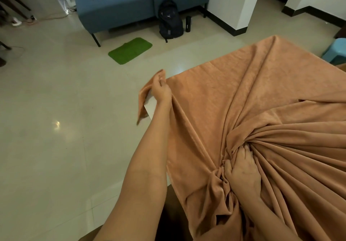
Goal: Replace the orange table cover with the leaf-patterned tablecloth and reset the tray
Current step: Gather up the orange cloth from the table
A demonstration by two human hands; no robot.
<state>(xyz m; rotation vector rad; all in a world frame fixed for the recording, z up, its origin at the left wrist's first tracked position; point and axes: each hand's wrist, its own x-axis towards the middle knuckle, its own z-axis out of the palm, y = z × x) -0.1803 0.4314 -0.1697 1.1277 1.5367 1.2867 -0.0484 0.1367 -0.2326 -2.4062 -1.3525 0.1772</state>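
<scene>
Left arm stretched out forward, left hand pinching the far-left corner of the orange table cover, corner lifted off the surface, a sliver of white surface exposed under it. Right hand low and near, fingers clenched around a thick bunch of the same cover, knuckles up. Cover is soft, plush, velvety; deep folds fan out radially from the right fist, far half lies flatter with long diagonal creases. It drapes over the surface edge on the left side.

Floor: glossy beige tile. Beyond: blue upholstered bench, black backpack leaning on it, black cylindrical bottle beside, green turf-like mat, light-blue plastic stool at right edge.
</scene>
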